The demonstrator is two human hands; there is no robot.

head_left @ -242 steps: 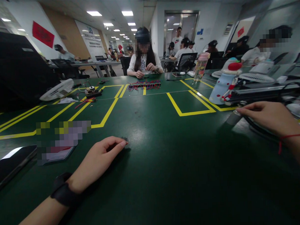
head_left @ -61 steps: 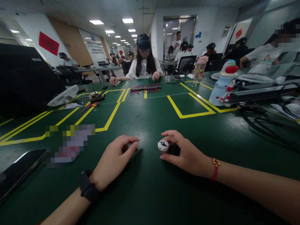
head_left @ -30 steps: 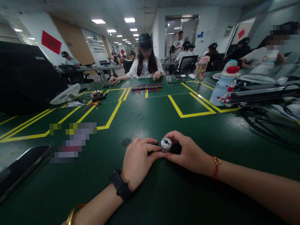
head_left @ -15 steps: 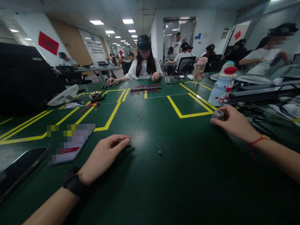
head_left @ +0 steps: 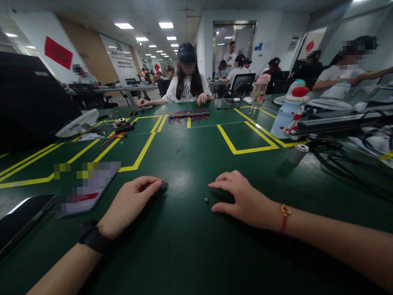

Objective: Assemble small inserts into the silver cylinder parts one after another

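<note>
My left hand [head_left: 138,199] rests low over the green table, thumb and forefinger pinched on a small dark piece [head_left: 164,185] too unclear to name. To its right lies a tiny silver cylinder with a dark hole [head_left: 206,200]. My right hand [head_left: 238,197] is just right of that cylinder, fingers and thumb spread around open space, holding nothing and apart from it. Farther right, a small metal can with a pale top, motor-like [head_left: 300,151], stands near the black cables.
A phone [head_left: 21,220] and a clear-sleeved card [head_left: 91,194] lie left. Cables [head_left: 338,159] and a blue bottle [head_left: 284,118] are right. Across the table, a person [head_left: 188,85] sits behind red and blue wired parts [head_left: 189,116]. Yellow tape [head_left: 254,150] marks the tabletop.
My right hand has let go of the motor-like can, leaving it at the right, and has moved left to beside the tiny cylinder. My left hand keeps its pinch.
</note>
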